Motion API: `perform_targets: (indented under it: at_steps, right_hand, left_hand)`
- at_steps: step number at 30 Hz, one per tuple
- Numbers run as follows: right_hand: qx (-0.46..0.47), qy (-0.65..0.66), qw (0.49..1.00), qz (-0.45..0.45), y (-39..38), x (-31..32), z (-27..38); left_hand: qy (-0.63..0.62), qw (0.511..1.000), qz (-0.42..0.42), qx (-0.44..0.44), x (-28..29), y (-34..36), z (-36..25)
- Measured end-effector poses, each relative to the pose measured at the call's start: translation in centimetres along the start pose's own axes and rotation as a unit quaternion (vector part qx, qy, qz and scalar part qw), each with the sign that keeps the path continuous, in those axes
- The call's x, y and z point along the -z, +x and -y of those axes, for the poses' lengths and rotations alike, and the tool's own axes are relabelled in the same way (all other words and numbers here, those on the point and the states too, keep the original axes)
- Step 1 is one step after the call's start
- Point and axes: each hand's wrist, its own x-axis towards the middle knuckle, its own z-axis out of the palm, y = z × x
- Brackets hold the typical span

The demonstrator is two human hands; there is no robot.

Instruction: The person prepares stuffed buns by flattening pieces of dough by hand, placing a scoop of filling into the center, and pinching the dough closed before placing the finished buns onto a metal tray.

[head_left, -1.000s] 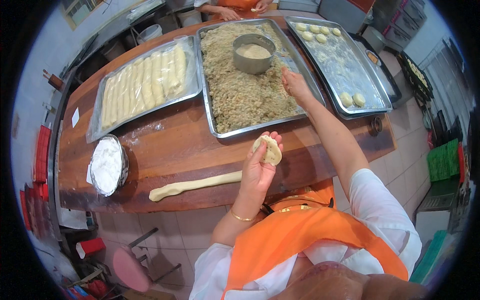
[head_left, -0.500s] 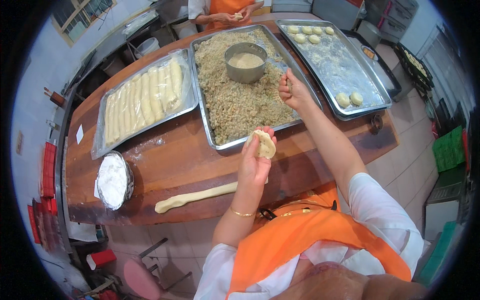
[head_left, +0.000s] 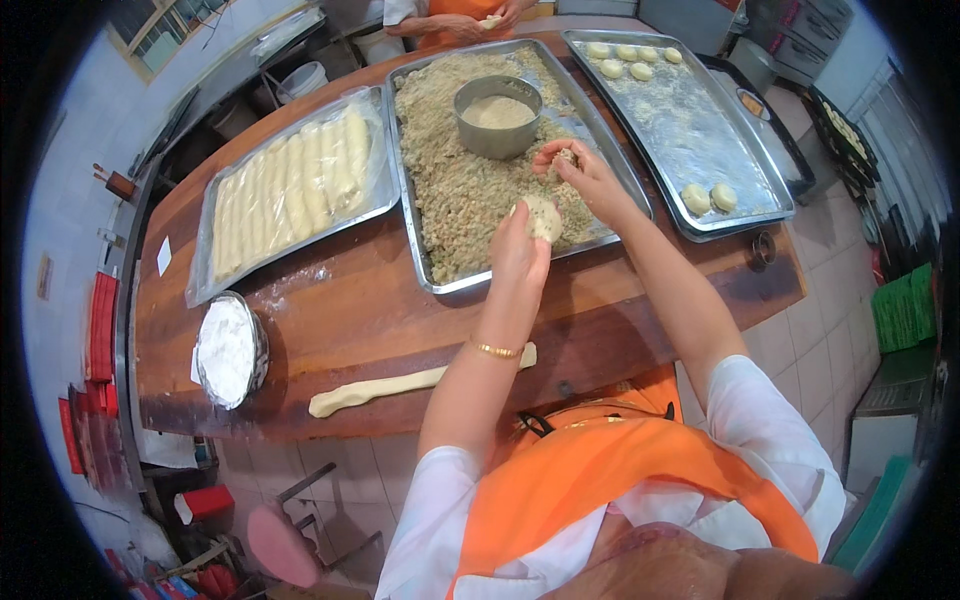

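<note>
1. The left hand (head_left: 522, 247) pinches a dough disc (head_left: 544, 217) between thumb and fingers above the near part of the filling tray (head_left: 406, 190) — seemingly to keep it open.
2. The right hand (head_left: 588, 182), above the tray's right part, curls around a filling clump (head_left: 567, 157) (likely to stop it crumbling).
3. A dough rope (head_left: 378, 391) lies nearside of the tray — within reach.

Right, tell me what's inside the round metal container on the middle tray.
The container holds pale beige, grainy-looking material. Its wall and the material's own surface cover whatever lies deeper.
</note>
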Motion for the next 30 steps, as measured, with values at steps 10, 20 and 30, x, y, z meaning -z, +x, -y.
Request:
perform_targets:
  at_steps: [10,20,30]
  right_hand:
    - [0.180,-0.489,0.853,0.021,-2.5,-1.0,0.8]
    - [0.082,-0.250,0.962,-0.077,-3.5,-2.1,0.6]
    - [0.165,-0.303,0.932,-0.110,-3.7,-3.4,0.1]
  left_hand:
    - [0.003,1.000,-0.026,-0.008,-0.7,2.8,0.8]
    - [0.078,0.994,0.039,-0.067,0.0,2.1,1.5]
    - [0.095,0.991,0.028,-0.094,-0.7,1.7,1.4]
